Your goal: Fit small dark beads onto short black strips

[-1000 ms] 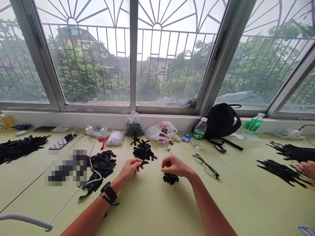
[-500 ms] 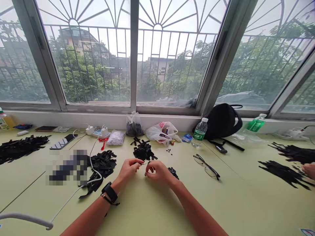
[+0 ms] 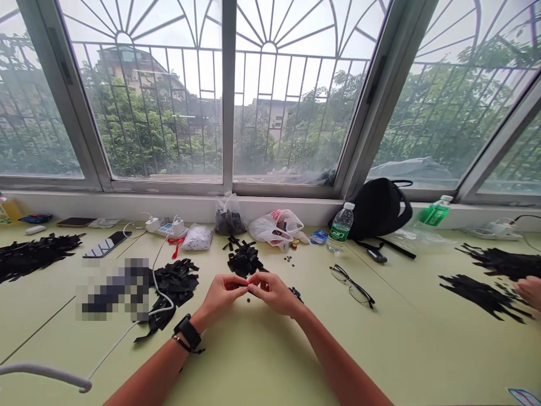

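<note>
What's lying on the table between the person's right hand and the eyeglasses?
The head view shows a small pile of black pieces beside the right hand, which partly hides it, then green tabletop up to the eyeglasses.

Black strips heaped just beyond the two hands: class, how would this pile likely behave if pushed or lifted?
The pile of black strips would probably scatter, since the pieces overlap loosely at many angles. Each strip looks light, being short and narrow. They may bend, though several ends stick out fairly straight, suggesting some stiffness.
</note>
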A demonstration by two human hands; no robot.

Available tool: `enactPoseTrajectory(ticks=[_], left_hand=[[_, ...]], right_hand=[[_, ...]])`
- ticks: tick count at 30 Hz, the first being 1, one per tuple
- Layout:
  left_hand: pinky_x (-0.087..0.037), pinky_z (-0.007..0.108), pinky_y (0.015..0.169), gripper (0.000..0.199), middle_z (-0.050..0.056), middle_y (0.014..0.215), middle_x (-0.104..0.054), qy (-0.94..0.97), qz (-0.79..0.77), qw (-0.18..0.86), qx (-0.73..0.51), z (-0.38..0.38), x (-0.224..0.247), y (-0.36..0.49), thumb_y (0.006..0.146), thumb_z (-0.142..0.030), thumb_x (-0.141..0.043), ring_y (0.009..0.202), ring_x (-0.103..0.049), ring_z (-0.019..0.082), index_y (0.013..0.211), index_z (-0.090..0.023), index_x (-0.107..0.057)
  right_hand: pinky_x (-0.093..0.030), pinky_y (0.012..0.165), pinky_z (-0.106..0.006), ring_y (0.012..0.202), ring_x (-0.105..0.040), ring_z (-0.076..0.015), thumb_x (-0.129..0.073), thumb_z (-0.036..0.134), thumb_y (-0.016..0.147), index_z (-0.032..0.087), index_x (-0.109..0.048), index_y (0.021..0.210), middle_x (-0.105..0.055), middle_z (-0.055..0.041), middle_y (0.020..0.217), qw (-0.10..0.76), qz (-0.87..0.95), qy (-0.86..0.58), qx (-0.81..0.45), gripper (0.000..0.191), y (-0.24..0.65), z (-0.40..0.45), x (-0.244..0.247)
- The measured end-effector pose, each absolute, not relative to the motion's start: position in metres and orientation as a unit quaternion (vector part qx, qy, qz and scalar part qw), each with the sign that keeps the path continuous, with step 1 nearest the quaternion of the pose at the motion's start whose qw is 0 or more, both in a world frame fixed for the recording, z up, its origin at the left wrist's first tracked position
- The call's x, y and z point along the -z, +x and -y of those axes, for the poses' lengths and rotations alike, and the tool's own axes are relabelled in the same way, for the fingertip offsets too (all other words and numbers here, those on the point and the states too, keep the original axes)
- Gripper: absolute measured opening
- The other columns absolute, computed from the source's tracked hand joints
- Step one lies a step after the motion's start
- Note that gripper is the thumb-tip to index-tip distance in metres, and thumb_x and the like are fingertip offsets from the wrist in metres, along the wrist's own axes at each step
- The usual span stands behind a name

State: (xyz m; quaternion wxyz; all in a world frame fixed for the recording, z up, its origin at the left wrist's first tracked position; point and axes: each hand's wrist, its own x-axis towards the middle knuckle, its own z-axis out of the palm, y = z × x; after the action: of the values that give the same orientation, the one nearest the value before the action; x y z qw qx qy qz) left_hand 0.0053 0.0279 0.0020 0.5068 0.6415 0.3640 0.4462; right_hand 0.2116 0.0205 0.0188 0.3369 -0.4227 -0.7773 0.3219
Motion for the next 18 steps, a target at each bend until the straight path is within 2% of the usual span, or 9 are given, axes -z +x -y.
enactPoseTrajectory(ticks=[4, 8, 12, 18], left_hand=[[-0.046, 0.027, 0.064, 0.027, 0.009, 0.085, -0.080, 0.669, -0.414, 0.440, -0.433, -0.028, -0.002, 0.003, 0.078, -0.039, -0.076, 0.071, -0.066, 0.020, 0.088, -0.016, -0.083], [-0.044, 0.027, 0.064, 0.017, 0.006, 0.079, -0.080, 0.712, -0.445, 0.357, -0.409, -0.028, -0.001, 0.000, 0.077, -0.032, -0.073, 0.070, -0.065, 0.019, 0.081, -0.018, -0.083], [-0.042, 0.028, 0.063, 0.015, 0.004, 0.074, -0.078, 0.737, -0.456, 0.326, -0.378, -0.026, 0.002, -0.002, 0.075, -0.026, -0.069, 0.069, -0.065, 0.020, 0.076, -0.018, -0.082], [-0.040, 0.028, 0.063, 0.016, 0.003, 0.077, -0.079, 0.758, -0.460, 0.294, -0.356, -0.023, 0.004, -0.003, 0.074, -0.026, -0.067, 0.070, -0.064, 0.019, 0.077, -0.020, -0.081]], right_hand=[[-0.036, 0.059, -0.023, 0.064, -0.047, -0.0115, -0.065, 0.038, 0.093, 0.018, -0.071, 0.105, -0.064, -0.0007, 0.080, 0.342, 0.760, -0.431, -0.345, 0.025, 0.214, -0.021, -0.021], [-0.037, 0.061, -0.023, 0.065, -0.047, -0.0118, -0.068, 0.028, 0.087, 0.018, -0.071, 0.106, -0.065, 0.0000, 0.079, 0.326, 0.766, -0.446, -0.328, 0.022, 0.215, -0.023, -0.017], [-0.039, 0.065, -0.023, 0.068, -0.051, -0.0128, -0.067, 0.019, 0.083, 0.019, -0.071, 0.104, -0.065, 0.0015, 0.076, 0.308, 0.781, -0.454, -0.299, 0.022, 0.214, -0.024, -0.010], [-0.040, 0.068, -0.024, 0.071, -0.057, -0.0142, -0.067, 0.018, 0.081, 0.020, -0.072, 0.105, -0.069, 0.0014, 0.078, 0.295, 0.787, -0.465, -0.278, 0.024, 0.213, -0.025, -0.004]])
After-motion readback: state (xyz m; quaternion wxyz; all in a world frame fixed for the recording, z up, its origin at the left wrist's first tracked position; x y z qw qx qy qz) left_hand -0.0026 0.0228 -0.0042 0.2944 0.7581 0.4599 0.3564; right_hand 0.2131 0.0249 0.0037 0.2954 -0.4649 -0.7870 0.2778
